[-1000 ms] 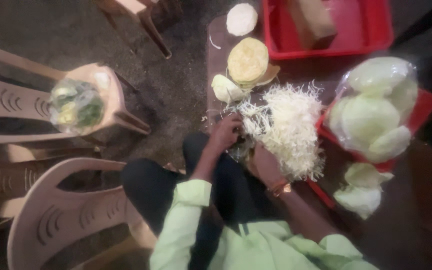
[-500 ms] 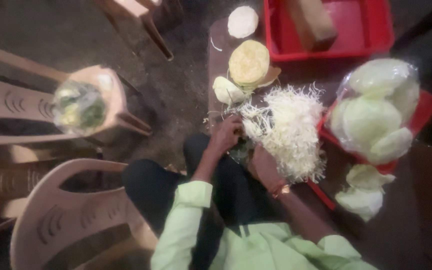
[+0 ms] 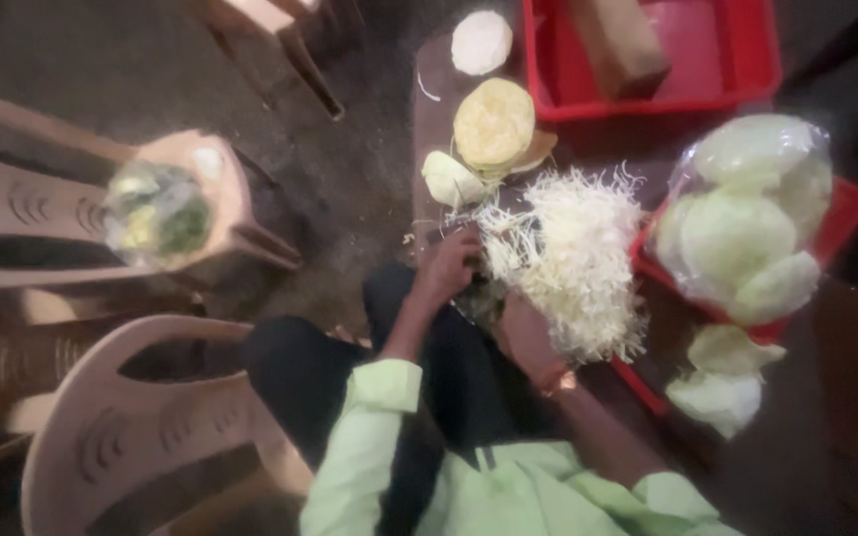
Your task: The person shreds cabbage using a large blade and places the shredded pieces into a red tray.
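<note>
Shredded cabbage (image 3: 573, 263) heaped at table's (image 3: 826, 437) near edge, handy for both hands; left hand (image 3: 449, 263) and right hand (image 3: 518, 333) curled at pile's edge, grip contents unclear. Halved cabbage (image 3: 494, 124) waits behind.

A single view was given, taken from a camera worn on the head and turned steeply downward. The scene was looked upon from above the person's own lap and arms, the left hand (image 3: 449, 263) and right hand (image 3: 520, 333) being seen near the middle. The table (image 3: 806, 467) was framed on the right, the plastic chairs (image 3: 101, 437) on the left. The picture was blurred. No second view was supplied, so nothing was shared.
</note>
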